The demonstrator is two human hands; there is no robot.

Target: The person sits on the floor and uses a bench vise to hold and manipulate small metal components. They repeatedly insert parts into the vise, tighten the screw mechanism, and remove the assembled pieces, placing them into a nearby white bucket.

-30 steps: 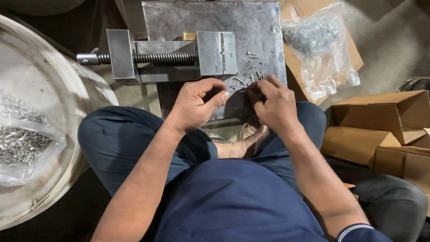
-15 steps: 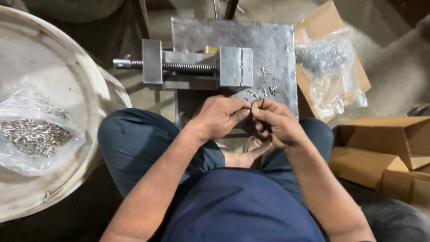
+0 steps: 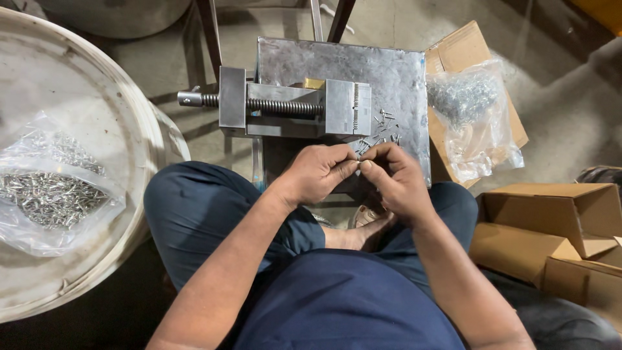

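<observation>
Both hands have drawn closer together than they were a moment ago, and the dark, rounded piece they seemed to be cupping a second back no longer shows between them. Now the left hand (image 3: 317,174) and the right hand (image 3: 396,179) meet fingertip to fingertip just in front of the steel plate (image 3: 337,65), pinching a tiny metal pin (image 3: 358,157) between them. Each grip is closed on that pin, thumb against forefinger. To my eye the work has moved from handling something larger to fine work on one small part, though the pin is too small to say more about it.

The pin is held in the air above the person's lap, just beside the scatter of loose pins (image 3: 383,129) lying on the plate's near right corner. The plate is dull grey, scuffed and blotchy. On it sits a machine vise (image 3: 295,104), blocky and square-edged, with a long threaded screw running out to the left and a small brass-coloured block behind the jaws.

To the right, a clear plastic bag (image 3: 476,120) of shiny small parts lies crinkled on flattened cardboard (image 3: 463,48), with brown cardboard boxes (image 3: 551,227) lower down. To the left, a wide pale drum rim (image 3: 139,129) carries another clear bag of silvery pins (image 3: 48,198). The trousers and shirt are dark blue cloth.
</observation>
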